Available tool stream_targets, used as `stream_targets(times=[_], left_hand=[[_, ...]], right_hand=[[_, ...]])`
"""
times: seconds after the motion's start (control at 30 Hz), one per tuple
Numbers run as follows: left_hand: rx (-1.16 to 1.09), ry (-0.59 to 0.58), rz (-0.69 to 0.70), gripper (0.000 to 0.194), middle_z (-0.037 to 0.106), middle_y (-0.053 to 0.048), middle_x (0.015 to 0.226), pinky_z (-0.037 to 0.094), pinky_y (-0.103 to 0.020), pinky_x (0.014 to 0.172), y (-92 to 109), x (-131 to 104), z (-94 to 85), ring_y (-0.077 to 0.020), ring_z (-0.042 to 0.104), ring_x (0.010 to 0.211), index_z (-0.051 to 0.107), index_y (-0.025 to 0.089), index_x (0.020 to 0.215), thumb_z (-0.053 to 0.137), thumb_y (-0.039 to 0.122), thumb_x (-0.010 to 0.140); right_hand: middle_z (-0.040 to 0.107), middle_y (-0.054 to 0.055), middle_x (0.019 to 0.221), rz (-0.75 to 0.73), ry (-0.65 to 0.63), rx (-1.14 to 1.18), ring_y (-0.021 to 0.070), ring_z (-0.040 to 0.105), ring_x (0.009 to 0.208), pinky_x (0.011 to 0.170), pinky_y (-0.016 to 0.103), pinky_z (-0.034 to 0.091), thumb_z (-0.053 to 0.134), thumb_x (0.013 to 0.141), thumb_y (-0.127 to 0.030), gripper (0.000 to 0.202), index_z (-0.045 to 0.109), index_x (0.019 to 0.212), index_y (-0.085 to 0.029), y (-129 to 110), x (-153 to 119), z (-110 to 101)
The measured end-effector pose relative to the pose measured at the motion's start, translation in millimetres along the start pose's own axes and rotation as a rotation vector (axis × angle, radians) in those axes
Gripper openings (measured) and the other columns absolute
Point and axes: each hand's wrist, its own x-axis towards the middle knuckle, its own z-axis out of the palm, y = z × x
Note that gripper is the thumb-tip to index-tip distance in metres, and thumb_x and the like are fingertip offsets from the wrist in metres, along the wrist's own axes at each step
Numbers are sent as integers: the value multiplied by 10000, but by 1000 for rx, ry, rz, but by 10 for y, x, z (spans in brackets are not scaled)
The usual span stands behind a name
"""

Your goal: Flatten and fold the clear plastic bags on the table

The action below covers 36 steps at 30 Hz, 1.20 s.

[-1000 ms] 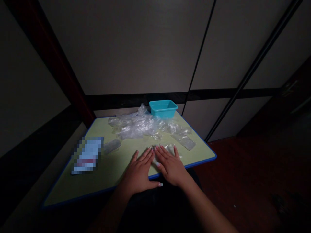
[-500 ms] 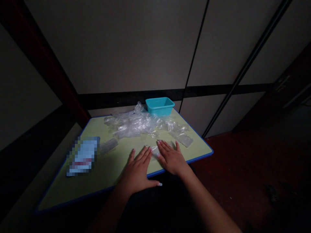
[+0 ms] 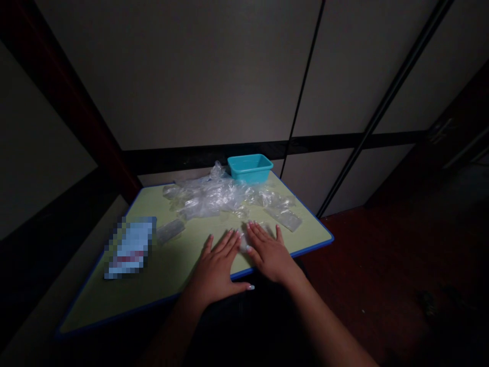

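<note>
Both my hands lie flat near the front edge of a yellow-green table (image 3: 198,232) with a blue rim. My left hand (image 3: 216,267) is spread, its fingertips at the left side of a small clear plastic piece (image 3: 243,243). Over the right part of that piece rests my right hand (image 3: 269,252), fingers stretched out and thumb apart; it hides much of the plastic. Beyond my hands is a heap of crumpled clear plastic (image 3: 214,196). A flat clear piece (image 3: 288,219) lies to the right, and another (image 3: 170,231) to the left.
A turquoise basin (image 3: 250,176) stands at the table's back edge, against pale panels (image 3: 214,76). At the left of the table lies a blurred-out light blue item (image 3: 133,244). Reddish floor (image 3: 367,265) shows on the right.
My right hand has shifted slightly left over the small plastic piece, closer to my left fingertips. The view has moved slightly.
</note>
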Motion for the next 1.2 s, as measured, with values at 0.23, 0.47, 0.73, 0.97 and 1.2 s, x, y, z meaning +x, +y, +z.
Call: stream_targets(times=[0.23,0.47,0.73,0.97,1.2], left_hand=[[-9,-39,-9,1054,204,-111,1559,29,-569,1147,-13,22,-4,-312,158,1442,200,193,1505,621,690,676],[-8,-47,-30,1069,185,-117,1560,33,-558,1152,-6,23,-14,-295,146,1447,176,162,1508,611,688,685],[-9,15,-24,1117,108,-125,1573,21,-529,1158,-4,-5,-8,-293,104,1453,135,163,1515,609,709,665],[-40,-28,-37,1058,206,-128,1555,11,-538,1159,11,14,-14,-286,141,1449,238,175,1492,626,701,661],[-32,-65,-44,1040,202,-119,1557,30,-563,1153,25,16,-54,-299,119,1450,256,157,1485,610,702,673]], right_hand=[[248,70,1535,-32,30,8,209,209,1428,1132,572,-61,209,981,-517,605,223,1491,-192,-86,-91,114],[227,65,1541,97,5,-133,207,205,1428,1136,573,78,218,986,-459,575,189,1497,-198,286,-184,-3],[144,45,1560,83,12,-100,213,132,1444,1126,595,-16,211,986,-443,571,123,1504,-221,151,-131,-76],[261,57,1538,-41,-51,14,209,196,1431,1135,578,-21,118,988,-505,588,224,1490,-218,-166,136,-8],[240,51,1545,24,-39,-61,201,182,1435,1132,587,25,153,985,-485,578,209,1493,-213,6,165,27]])
